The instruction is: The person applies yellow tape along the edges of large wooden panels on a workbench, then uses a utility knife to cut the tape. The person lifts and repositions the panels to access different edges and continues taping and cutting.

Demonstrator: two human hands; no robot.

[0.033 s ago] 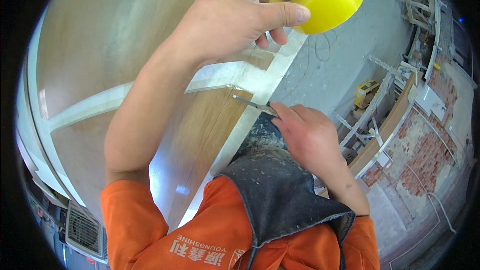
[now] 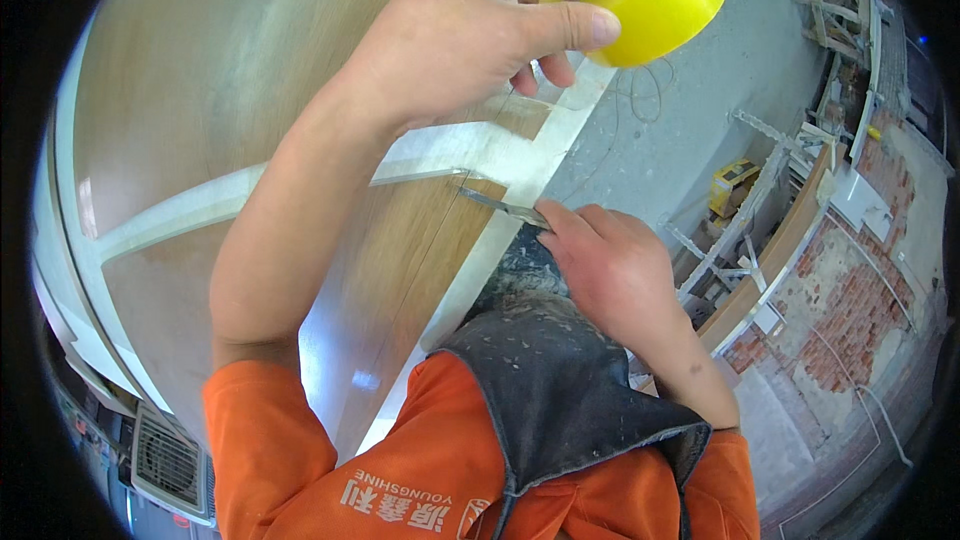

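A roll of clear yellow tape (image 2: 675, 5) is in my left hand (image 2: 465, 35), with the thumb on its side and other fingers reaching into its core. Closed around a slim metal utility knife (image 2: 497, 205), my right hand (image 2: 615, 265) is beside the panel's right edge. The knife's tip points left, over a wood-grain panel (image 2: 410, 235) near a dark line in its surface. I cannot tell whether the blade touches the wood. A pale strip (image 2: 455, 148) crosses the panel and meets another pale strip (image 2: 470, 265) along the edge.
A dark apron (image 2: 560, 370) hangs over my front. Grey floor (image 2: 680, 130) lies right of the panel, with a thin loose wire (image 2: 640, 100) on it. Farther right are a yellow box (image 2: 733, 187), a whitish metal frame (image 2: 740, 230) and a worn brick wall (image 2: 860, 310).
The knife and my right hand have shifted slightly left and up. My left hand with the tape roll has barely moved.
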